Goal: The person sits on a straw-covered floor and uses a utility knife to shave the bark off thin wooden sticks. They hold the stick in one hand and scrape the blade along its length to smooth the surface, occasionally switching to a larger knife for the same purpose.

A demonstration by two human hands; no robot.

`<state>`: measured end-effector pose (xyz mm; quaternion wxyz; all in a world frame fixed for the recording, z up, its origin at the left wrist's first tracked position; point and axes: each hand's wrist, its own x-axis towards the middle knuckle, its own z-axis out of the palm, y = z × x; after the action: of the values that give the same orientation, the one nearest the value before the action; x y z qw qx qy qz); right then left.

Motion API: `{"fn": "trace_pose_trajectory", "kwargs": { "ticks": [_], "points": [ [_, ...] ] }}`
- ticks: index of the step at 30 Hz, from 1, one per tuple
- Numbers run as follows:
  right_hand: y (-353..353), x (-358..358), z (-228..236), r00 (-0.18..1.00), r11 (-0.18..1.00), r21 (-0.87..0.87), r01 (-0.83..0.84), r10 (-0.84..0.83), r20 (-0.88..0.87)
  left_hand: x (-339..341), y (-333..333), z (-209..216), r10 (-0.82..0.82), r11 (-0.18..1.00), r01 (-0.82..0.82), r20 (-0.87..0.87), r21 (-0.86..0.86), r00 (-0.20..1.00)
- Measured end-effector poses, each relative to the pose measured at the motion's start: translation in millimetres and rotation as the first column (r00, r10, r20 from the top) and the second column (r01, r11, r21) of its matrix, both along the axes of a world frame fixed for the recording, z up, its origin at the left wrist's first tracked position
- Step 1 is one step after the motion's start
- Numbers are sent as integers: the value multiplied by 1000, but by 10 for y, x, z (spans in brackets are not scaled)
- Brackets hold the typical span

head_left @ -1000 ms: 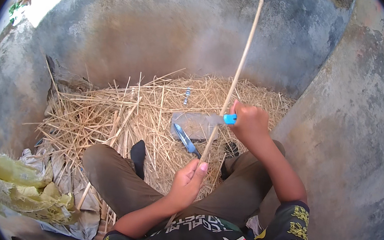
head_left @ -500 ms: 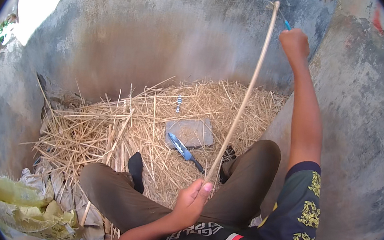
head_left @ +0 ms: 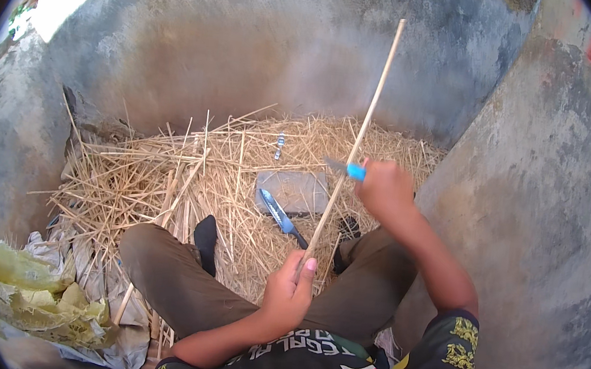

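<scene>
While left fingers (head_left: 293, 261) clasp the stick (head_left: 368, 116), right fingers (head_left: 382, 170), gripping the blue-handled knife (head_left: 355, 172), have returned nearer them, one stroke apparently finished.

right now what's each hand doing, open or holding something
Left hand: closed, holding the lower end of the stick.
Right hand: closed, holding a blue-handled knife.

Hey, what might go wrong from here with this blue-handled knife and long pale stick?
The blue-handled knife in the right hand crosses the long pale stick; a slip might reach the left hand holding the stick lower down. The black-handled knife with a bluish blade lies uncovered near the brown-trousered legs, so a shifting leg could brush it.
</scene>
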<state>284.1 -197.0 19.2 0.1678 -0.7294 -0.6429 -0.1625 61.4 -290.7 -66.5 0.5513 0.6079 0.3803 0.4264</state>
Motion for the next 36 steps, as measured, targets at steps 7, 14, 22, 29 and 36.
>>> {"fn": "trace_pose_trajectory", "kwargs": {
  "ticks": [7,14,22,29,36],
  "points": [
    [415,588,608,987,988,-39,147,-149,-60,34,-66,-97,-8,999,13,-97,48,995],
    [-100,76,-81,984,983,-72,-170,173,37,36,9,-80,60,988,-41,-129,148,990],
    [224,-59,-69,964,960,103,-260,254,74,11,72,93,170,967,-120,-217,227,961],
    [860,589,909,930,957,-21,291,-288,-231,-12,-56,-11,108,966,-48,-225,256,968],
    [923,1940,1765,777,736,259,625,-553,-301,56,-11,-12,-119,980,140,-150,139,981]
  ]
}}
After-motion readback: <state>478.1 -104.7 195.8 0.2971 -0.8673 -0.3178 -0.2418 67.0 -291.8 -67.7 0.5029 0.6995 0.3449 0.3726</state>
